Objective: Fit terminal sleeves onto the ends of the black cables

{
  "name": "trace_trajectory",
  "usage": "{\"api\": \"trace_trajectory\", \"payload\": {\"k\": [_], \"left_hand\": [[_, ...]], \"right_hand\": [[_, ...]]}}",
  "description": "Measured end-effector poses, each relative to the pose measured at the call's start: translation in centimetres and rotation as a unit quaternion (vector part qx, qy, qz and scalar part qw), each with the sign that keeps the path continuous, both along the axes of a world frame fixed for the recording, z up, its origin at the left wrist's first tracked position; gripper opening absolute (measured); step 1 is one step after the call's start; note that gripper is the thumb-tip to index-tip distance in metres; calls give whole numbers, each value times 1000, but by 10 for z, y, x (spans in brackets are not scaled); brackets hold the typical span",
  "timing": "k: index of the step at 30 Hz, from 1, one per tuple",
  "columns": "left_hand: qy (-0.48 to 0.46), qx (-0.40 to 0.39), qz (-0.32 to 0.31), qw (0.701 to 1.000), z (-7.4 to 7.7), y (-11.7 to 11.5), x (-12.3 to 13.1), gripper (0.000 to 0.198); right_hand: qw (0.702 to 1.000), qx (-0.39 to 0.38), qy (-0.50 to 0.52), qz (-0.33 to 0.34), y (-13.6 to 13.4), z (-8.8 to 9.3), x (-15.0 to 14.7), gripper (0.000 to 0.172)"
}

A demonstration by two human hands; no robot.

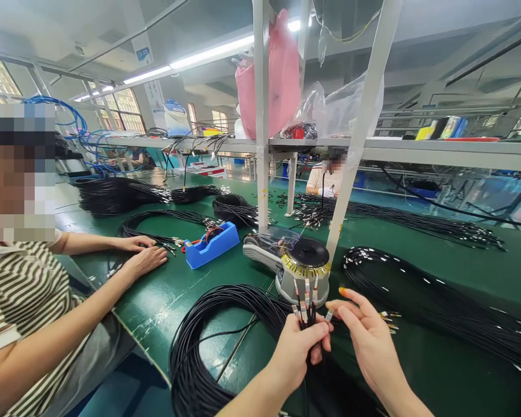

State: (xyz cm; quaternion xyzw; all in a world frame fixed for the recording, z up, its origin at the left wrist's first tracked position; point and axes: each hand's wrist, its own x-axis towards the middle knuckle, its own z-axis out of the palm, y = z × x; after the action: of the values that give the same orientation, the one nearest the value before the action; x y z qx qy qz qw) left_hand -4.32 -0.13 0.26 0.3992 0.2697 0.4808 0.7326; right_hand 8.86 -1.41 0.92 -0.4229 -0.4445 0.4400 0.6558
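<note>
My left hand point(301, 344) is closed around a bunch of black cables, whose small silvery connector ends point(306, 298) stand up above the fingers. At the right side of this bunch, one cable end point(329, 314) sits apart from the others. My right hand point(367, 333) pinches at that end with its fingertips; an orange patch shows on one raised finger. Just behind the bunch stands a round grey tape dispenser machine point(282, 277) with a black disc on top. A large coil of black cable point(186, 341) lies left of my hands.
At my left a co-worker in a striped top rests both hands point(145, 258) by some cables. A blue tape holder point(212, 246) stands between us. More cable bundles point(417, 289) lie on the green table point(156, 315). White posts point(263, 174) carry a shelf point(438, 155) over it.
</note>
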Motion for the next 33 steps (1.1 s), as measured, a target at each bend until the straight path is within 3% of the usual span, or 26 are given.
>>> {"api": "trace_trajectory", "payload": {"k": [3, 8, 14, 21, 33], "left_hand": [[9, 6, 11, 1000, -2, 2, 1, 22], [27, 12, -2, 1000, -2, 0, 2, 19], [15, -35, -74, 997, 6, -2, -3, 20], [17, -52, -89, 994, 10, -2, -5, 19], [7, -50, -82, 995, 8, -1, -4, 20]], "right_hand": [[1000, -1, -16, -7, 0, 3, 3, 26], [999, 8, -13, 41, -3, 13, -5, 25], [995, 16, 29, 89, -6, 15, -12, 22], [997, 44, -59, 25, -7, 11, -11, 20], [984, 109, -138, 17, -11, 10, -10, 11]]}}
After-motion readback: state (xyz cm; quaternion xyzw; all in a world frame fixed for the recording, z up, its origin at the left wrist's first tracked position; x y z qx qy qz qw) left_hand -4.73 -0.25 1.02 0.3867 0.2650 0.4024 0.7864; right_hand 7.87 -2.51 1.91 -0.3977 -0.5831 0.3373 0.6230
